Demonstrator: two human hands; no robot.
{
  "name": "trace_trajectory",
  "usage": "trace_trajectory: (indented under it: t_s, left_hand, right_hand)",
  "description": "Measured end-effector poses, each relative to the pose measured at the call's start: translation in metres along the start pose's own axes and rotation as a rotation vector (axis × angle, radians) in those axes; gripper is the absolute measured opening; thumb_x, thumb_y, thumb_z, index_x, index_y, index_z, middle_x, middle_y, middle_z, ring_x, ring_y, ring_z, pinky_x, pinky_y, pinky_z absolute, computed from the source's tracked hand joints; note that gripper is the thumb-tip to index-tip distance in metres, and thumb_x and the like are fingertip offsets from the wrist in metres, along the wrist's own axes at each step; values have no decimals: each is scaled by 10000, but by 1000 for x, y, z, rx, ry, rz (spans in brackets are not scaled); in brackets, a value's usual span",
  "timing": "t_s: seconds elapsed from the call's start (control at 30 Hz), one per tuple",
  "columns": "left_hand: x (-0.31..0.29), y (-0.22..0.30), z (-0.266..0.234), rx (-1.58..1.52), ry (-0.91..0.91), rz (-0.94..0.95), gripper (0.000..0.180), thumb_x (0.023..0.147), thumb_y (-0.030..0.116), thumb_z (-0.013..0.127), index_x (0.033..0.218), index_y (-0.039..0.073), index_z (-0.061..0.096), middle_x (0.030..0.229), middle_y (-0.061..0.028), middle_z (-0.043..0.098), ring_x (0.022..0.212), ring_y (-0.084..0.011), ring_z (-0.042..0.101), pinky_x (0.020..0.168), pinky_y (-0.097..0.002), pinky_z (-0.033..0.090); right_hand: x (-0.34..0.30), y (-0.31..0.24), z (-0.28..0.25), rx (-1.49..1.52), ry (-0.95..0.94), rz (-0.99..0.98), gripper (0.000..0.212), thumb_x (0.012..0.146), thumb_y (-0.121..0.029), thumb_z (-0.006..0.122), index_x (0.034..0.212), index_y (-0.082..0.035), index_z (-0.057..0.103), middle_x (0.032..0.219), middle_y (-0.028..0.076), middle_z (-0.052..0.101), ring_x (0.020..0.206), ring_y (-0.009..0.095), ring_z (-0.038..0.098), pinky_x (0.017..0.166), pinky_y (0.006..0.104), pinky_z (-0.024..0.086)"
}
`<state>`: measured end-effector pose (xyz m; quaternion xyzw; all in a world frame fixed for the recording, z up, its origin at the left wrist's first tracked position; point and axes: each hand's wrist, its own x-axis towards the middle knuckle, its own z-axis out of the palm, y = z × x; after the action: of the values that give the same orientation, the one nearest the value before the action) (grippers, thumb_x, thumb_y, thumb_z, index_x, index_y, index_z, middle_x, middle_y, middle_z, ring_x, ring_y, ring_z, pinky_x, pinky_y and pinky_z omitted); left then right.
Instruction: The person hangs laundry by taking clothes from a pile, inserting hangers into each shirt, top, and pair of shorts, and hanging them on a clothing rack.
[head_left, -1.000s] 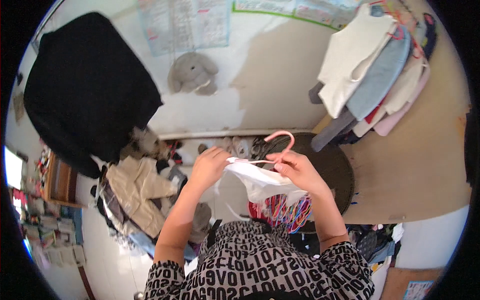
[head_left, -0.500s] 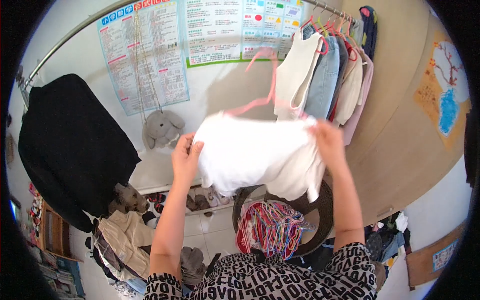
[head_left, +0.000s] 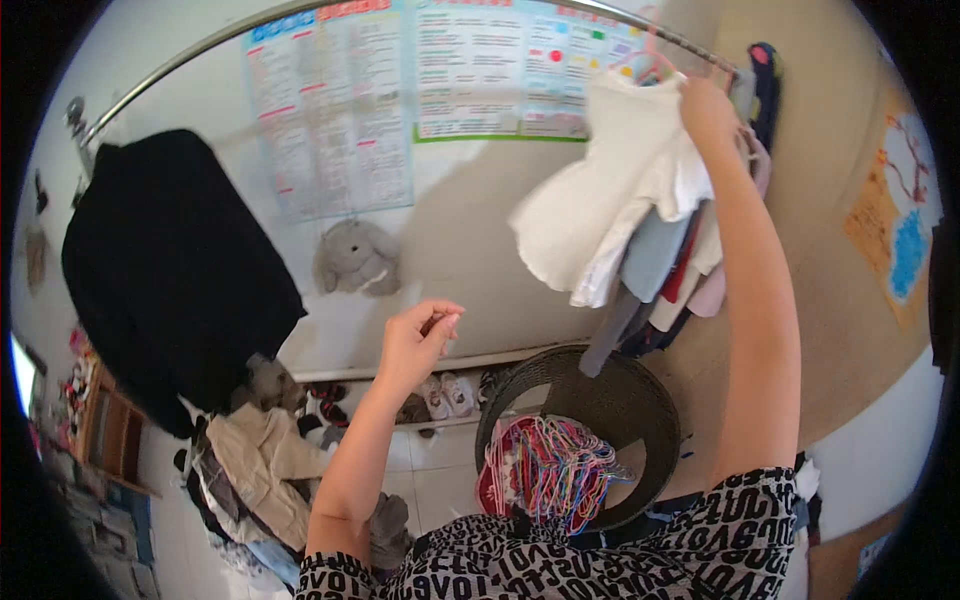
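A white short-sleeved top (head_left: 620,190) hangs from a pink hanger (head_left: 652,50) at the right part of the metal rail, in front of other clothes. My right hand (head_left: 712,112) is raised to its right shoulder and closed there; its fingertips are partly hidden by the hand itself. Lower down, in front of the wall, my left hand (head_left: 420,345) is held in the air with its fingers curled together and nothing visible in them. Behind the top, a light-blue garment (head_left: 655,255), a red one and pale ones hang close together.
The metal rail (head_left: 190,65) spans the top. A black garment (head_left: 175,270) hangs at left, a grey plush rabbit (head_left: 357,258) on the wall. Below, a dark woven basket (head_left: 655,420) holds many coloured hangers (head_left: 560,465). Piled clothes (head_left: 260,455) lie lower left; shoes (head_left: 447,396) line the wall.
The white top moved from between both hands up and right to the rail with its pink hanger. My left hand let go of it; my right hand rose with it.
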<state>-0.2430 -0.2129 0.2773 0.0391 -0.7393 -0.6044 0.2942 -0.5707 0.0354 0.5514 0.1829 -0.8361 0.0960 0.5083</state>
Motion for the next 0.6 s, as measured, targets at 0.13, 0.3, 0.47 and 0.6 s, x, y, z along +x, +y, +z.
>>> trace_trajectory:
  t_s: [0.13,0.3,0.47,0.6]
  left_hand:
    - [-66,-42,-60,157,201,-84,117,877,81,581,961,25,640,749,-14,610,605,-64,527,540,-225,452]
    - [-172,-75,-121,246,458,-279,139,873,122,586,969,37,641,733,-53,632,627,-92,560,586,-255,458]
    - [-319,-127,-186,592,1105,-316,133,858,53,578,979,27,629,731,-51,621,610,-98,532,566,-237,431]
    - [-432,-151,-260,662,1694,-335,126,872,100,566,941,9,619,831,-100,627,740,-202,594,687,-283,461]
  right_hand:
    - [-30,12,61,15,45,-126,296,920,-247,452,1005,-29,633,930,195,647,839,369,625,751,448,490]
    - [-160,104,120,-67,191,-280,370,953,-265,447,1274,-99,528,1271,138,530,1109,304,541,936,357,437]
    - [-395,-32,155,581,-184,50,375,952,-252,476,1164,47,554,1074,190,625,961,300,597,835,349,466]
    - [-579,-131,161,1058,-1039,402,253,896,-128,524,1094,13,594,896,87,613,623,152,530,595,299,460]
